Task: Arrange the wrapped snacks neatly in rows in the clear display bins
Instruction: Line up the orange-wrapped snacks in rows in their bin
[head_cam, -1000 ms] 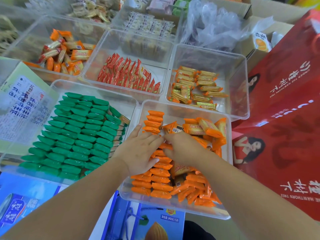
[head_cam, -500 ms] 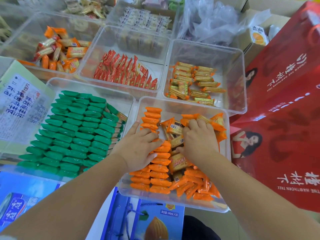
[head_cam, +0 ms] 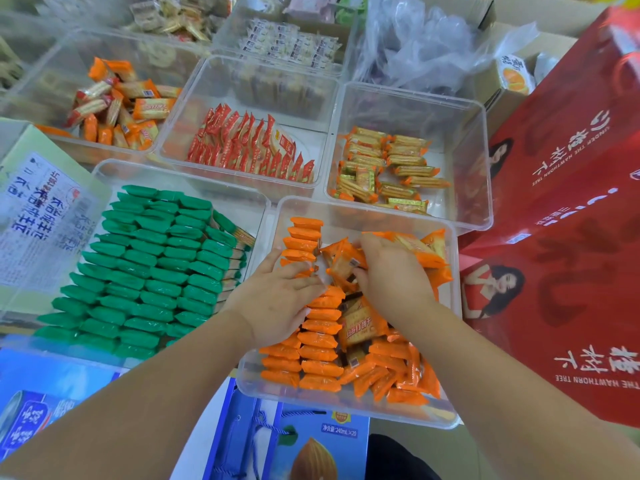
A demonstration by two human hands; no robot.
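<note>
Background bins (head_cam: 263, 81) of mixed snacks crowd the space beyond the orange bin (head_cam: 346, 405), which sits nearest with both hands inside. Along its left side orange snacks (head_cam: 318, 355) stand in two tidy rows; loose ones lie heaped on its right. The left hand (head_cam: 277, 303) lies flat on the rows, fingers nearly straight. The right hand (head_cam: 394, 271) curls fingers and thumb round a loose packet (head_cam: 341, 263) mid-bin. Left of the bin lie green snacks (head_cam: 149, 265); right of it, a red box (head_cam: 561, 202).
</note>
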